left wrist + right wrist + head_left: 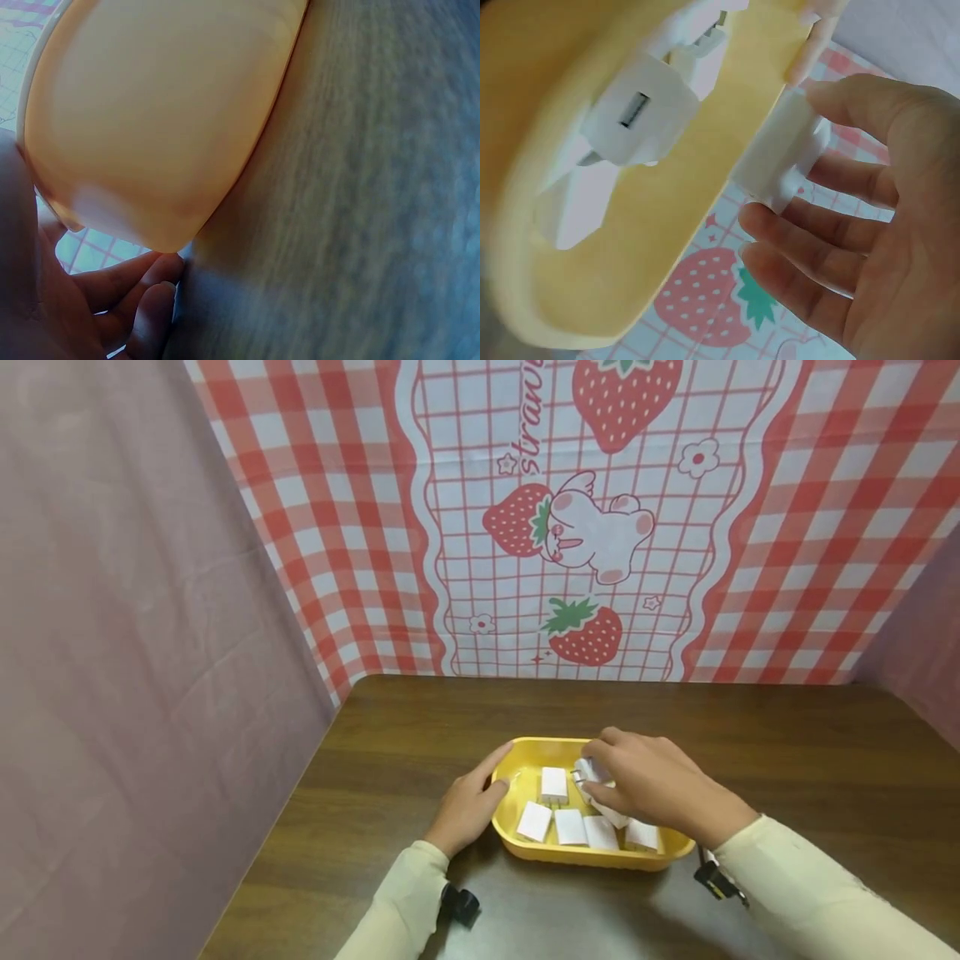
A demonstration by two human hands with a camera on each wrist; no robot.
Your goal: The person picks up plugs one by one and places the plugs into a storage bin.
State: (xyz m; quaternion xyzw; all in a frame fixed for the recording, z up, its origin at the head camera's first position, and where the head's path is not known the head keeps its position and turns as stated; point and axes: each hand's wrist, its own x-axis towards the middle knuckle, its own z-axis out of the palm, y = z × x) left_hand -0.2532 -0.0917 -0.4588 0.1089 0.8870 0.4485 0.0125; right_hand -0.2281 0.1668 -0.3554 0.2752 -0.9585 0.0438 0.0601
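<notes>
A yellow plastic tray [592, 858] holds several white USB charger plugs [553, 783], some with their metal prongs showing. My left hand [467, 806] grips the tray's left end, thumb at the rim; in the left wrist view its fingers [124, 300] bend against the outside wall. Above the right half of the tray, my right hand [652, 777] pinches one white charger plug [780, 154] between thumb and fingers. That plug is raised near the far rim, its prongs pointing left in the head view. Beneath this hand, other plugs are partly hidden.
The tray stands on a dark brown wooden table [375, 777]. Behind the table hangs a red-and-white checked cloth [570, 635] with strawberry prints. A plain pinkish curtain [150, 652] hangs along the left side. Small black devices [461, 906] are strapped at the wrists.
</notes>
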